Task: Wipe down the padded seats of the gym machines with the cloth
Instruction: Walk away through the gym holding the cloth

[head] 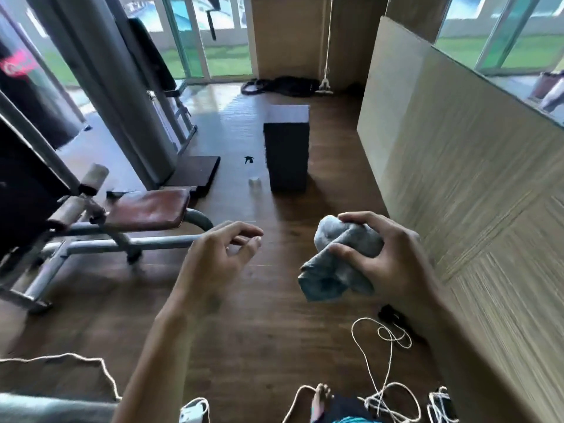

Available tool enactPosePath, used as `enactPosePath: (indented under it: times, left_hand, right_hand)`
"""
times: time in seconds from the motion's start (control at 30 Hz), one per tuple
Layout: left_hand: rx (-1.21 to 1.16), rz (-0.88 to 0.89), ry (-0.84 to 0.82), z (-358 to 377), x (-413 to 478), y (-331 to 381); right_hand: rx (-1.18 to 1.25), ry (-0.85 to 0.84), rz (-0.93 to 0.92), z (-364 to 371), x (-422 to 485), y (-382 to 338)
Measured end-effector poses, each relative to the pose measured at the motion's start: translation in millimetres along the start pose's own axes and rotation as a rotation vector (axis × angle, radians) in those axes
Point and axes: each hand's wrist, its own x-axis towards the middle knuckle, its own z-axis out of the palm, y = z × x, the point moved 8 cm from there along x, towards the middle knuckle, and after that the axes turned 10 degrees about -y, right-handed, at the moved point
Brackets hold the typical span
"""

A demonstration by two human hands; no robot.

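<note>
My right hand (387, 257) grips a bunched grey-blue cloth (335, 267), held in the air over the wooden floor. My left hand (219, 254) hovers beside it with fingers loosely apart and nothing in it. To the left stands a gym machine with a worn reddish-brown padded seat (149, 209) on a grey metal frame (128, 242). Two pale foam rollers (94, 175) sit at its near-left end. Both hands are well clear of the seat, to its right. A second machine with a dark padded backrest (149, 53) stands farther back left.
A tall black box (287, 154) stands on the floor ahead, with a small white object (254, 181) beside it. A wood-panel wall (457, 190) runs along the right. White cords (384, 370) lie tangled by my foot (322, 395). Dark straps (283, 85) lie by the glass doors.
</note>
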Motion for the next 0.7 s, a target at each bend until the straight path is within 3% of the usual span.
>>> enactPosePath:
  times: [0.4, 0.7]
  left_hand:
    - [0.080, 0.032, 0.083, -7.0, 332.9, -1.9]
    - [-0.017, 0.044, 0.073, -5.7, 552.8, -35.9]
  right_hand:
    - [0.006, -0.056, -0.096, -35.4, 337.2, 79.0]
    - [-0.049, -0.017, -0.104, -52.8, 554.1, 139.0]
